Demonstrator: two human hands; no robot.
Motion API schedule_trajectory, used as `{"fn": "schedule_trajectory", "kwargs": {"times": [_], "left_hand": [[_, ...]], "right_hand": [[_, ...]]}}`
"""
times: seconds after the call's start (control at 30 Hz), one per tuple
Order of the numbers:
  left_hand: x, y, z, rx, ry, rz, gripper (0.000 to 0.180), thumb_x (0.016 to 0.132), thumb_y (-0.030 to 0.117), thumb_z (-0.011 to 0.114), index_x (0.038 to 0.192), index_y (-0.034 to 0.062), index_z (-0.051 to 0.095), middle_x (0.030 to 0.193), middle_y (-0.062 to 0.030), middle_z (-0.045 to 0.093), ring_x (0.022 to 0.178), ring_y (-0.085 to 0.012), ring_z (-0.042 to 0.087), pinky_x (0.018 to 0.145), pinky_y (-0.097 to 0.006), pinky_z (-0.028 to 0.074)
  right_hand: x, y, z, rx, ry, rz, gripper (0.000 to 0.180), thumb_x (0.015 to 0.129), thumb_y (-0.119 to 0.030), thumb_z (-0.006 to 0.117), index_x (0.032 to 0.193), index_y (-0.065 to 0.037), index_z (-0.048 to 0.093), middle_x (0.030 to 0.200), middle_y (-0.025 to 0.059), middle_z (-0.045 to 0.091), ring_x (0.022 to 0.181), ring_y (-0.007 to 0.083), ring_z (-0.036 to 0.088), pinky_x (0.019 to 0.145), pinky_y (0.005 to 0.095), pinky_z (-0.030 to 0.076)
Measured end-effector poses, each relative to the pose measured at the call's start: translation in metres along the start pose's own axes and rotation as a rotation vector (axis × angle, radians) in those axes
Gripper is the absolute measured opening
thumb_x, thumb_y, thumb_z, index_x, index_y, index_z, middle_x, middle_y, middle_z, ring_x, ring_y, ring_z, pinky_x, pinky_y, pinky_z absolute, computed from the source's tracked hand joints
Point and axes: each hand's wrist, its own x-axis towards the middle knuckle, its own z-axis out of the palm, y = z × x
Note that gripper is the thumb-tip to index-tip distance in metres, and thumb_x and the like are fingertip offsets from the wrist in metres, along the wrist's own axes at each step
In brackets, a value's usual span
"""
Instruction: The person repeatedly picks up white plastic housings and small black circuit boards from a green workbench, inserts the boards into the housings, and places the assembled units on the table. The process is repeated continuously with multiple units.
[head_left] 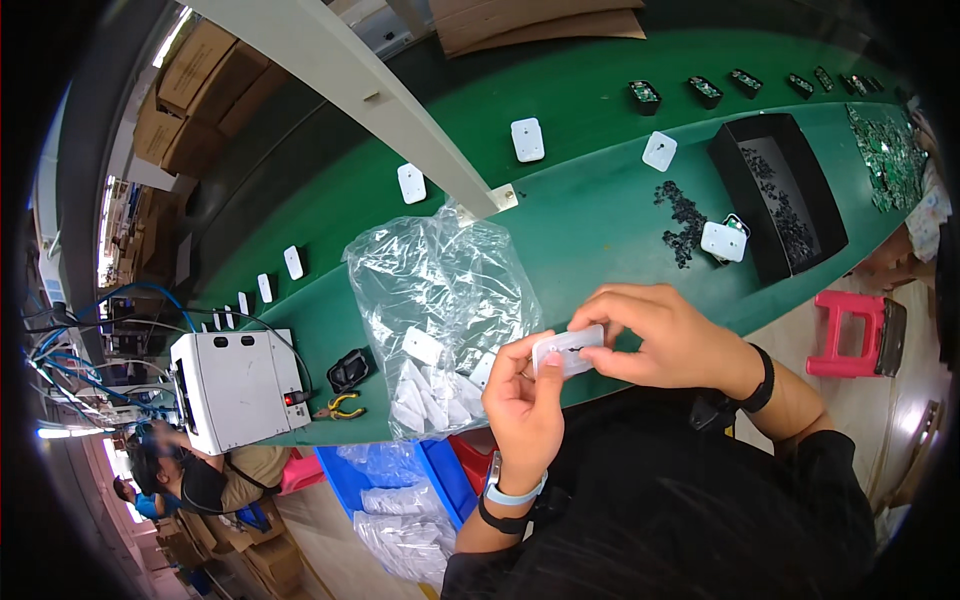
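Note:
Between my two hands is a small white plastic cover with rounded corners and a dark mark in its middle. My left hand grips its left end, thumb on the face. At the other end, my right hand pinches it with thumb and fingers. Just left of my hands lies a clear plastic bag with several white covers in it or on it. A white cover with a green circuit board sits to the right, beside a scatter of small black parts.
A black open box holds more small black parts. Black housings with circuit boards and white covers line the far green belt. A metal post rises from the bench. Left are a white machine and yellow-handled pliers.

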Motion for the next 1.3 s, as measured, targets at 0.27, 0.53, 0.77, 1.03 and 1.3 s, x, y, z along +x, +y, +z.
{"fn": "schedule_trajectory", "kwargs": {"times": [0.27,0.53,0.77,1.03,1.3], "left_hand": [[0.004,-0.019,-0.012,-0.022,-0.087,-0.095,0.022,0.093,-0.001,0.071,0.113,-0.0023,0.061,0.094,-0.0061,0.070,0.079,-0.0046,0.065,0.063,-0.016,0.048],[0.008,-0.025,-0.036,-0.428,-0.050,-0.277,0.013,0.099,0.000,0.056,0.112,0.0014,0.055,0.107,-0.0143,0.069,0.095,-0.0256,0.072,0.086,-0.039,0.063],[0.012,-0.029,-0.050,-0.503,-0.198,-0.301,0.012,0.103,0.005,0.052,0.114,0.0015,0.055,0.109,-0.0174,0.067,0.093,-0.0284,0.070,0.078,-0.038,0.059],[0.016,-0.024,-0.043,-0.649,-0.294,-0.303,0.030,0.104,0.011,0.054,0.132,0.0017,0.053,0.114,-0.0116,0.064,0.096,-0.0210,0.061,0.080,-0.034,0.047],[0.023,-0.037,-0.024,-0.800,-0.390,-0.393,0.048,0.110,0.022,0.041,0.146,-0.0100,0.043,0.138,-0.0230,0.058,0.122,-0.0326,0.061,0.104,-0.044,0.048]], "right_hand": [[0.000,0.010,-0.008,0.024,-0.142,0.030,0.027,0.084,-0.012,0.081,0.108,-0.004,0.069,0.096,0.0064,0.070,0.077,0.0158,0.068,0.069,0.0295,0.055],[0.091,0.142,-0.130,-0.757,0.510,0.224,0.041,0.079,-0.021,0.079,0.113,-0.003,0.064,0.116,0.0177,0.061,0.101,0.0337,0.063,0.088,0.0426,0.053],[0.130,0.222,-0.187,-1.001,0.600,0.402,0.040,0.080,-0.010,0.074,0.119,-0.011,0.067,0.112,0.0206,0.062,0.102,0.0411,0.065,0.093,0.0472,0.054],[0.073,0.058,-0.076,-0.050,0.175,0.202,0.017,0.093,-0.009,0.057,0.105,-0.002,0.068,0.091,0.0056,0.065,0.080,0.0149,0.060,0.077,0.0302,0.050],[-0.030,-0.007,-0.019,0.531,0.210,0.279,0.037,0.083,0.007,0.074,0.117,0.000,0.061,0.114,0.0075,0.068,0.100,0.0106,0.066,0.090,0.0290,0.054]]}}
